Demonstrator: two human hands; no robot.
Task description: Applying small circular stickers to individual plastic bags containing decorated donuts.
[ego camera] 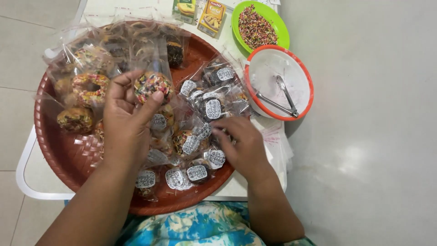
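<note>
The left hand [125, 120] was raised over the round reddish-brown woven tray [63, 155], its thumb and fingers closed on a clear bag holding a sprinkle-covered doughnut [152, 85], which sat at the fingertips above the middle of the tray. The right hand [241, 143] lay palm down at the tray's right edge, fingers curled onto the small sealed packets [213, 109] with white round labels; whether it gripped one or merely pressed on them could not be determined from this angle. More bagged doughnuts [89, 87] stood along the left and far side of the tray, the labelled packets being massed at its centre and near rim. The tray rested on a white counter [236, 189]. Just beyond the right hand stood a white bowl with an orange rim [278, 82] containing metal tongs [283, 98], and behind it a green bowl of coloured sprinkles [259, 26]. Two small boxes [210, 17] lay at the far edge.
</note>
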